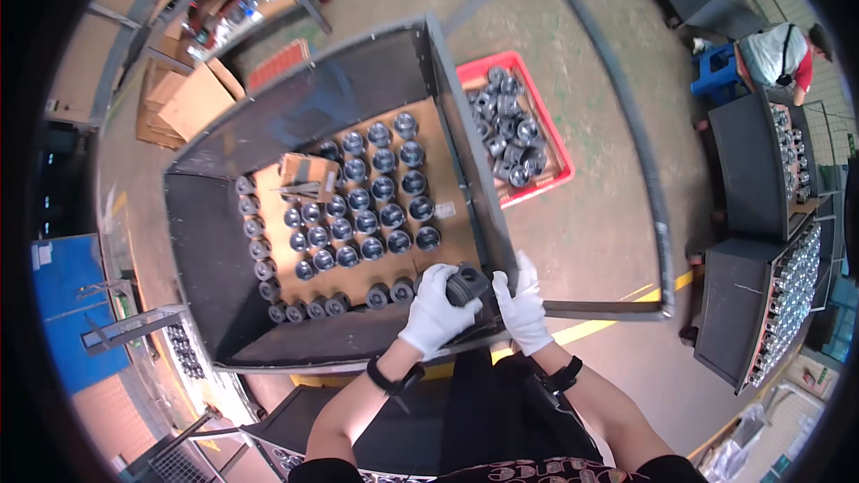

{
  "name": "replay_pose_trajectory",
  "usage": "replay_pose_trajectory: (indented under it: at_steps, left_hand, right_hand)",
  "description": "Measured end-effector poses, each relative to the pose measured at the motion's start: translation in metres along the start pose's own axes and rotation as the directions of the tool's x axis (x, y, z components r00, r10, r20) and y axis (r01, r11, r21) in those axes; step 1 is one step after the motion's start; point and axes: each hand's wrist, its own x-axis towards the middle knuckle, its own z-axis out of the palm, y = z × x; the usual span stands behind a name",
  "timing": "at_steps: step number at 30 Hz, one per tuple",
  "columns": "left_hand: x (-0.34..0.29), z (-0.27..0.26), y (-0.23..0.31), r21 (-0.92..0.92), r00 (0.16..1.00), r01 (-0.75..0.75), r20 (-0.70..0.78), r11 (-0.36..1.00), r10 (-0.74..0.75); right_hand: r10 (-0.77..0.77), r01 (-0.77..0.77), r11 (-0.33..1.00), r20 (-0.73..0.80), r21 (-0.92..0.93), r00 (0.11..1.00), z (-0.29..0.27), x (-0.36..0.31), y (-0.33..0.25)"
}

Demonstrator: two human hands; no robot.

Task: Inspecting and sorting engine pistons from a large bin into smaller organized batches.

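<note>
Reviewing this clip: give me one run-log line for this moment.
left hand: grips dark metal part | right hand: touches it | beside: cardboard sheet of parts | floor: red crate

Gloved left hand (436, 307), right hand (523, 308), dark piston (467, 284) between

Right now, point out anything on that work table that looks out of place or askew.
One thing stands out: a small brown cardboard box with a pair of pliers on it sits tilted among the neat rows of dark round metal pistons on the cardboard sheet. The pistons along the left edge curve off-grid. Nothing looks spilled or damaged.
</note>
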Motion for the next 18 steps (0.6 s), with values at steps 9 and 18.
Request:
replay_pose_trajectory:
  at_steps: [9, 18]
  left_hand:
    - [-0.124, -0.035, 0.247, -0.253, 0.919, -0.356, -0.267, 0.899, 0.289]
    - [-0.146, 0.038, 0.276, -0.3, 0.875, -0.447, 0.05, 0.843, 0.482]
  right_hand:
    - [-0.073, -0.536, 0.127, 0.547, 0.834, 0.834, -0.219, -0.052, -0.083]
    - [-0.057, -0.513, -0.173, 0.511, 0.841, 0.858, -0.341, -0.112, -0.069]
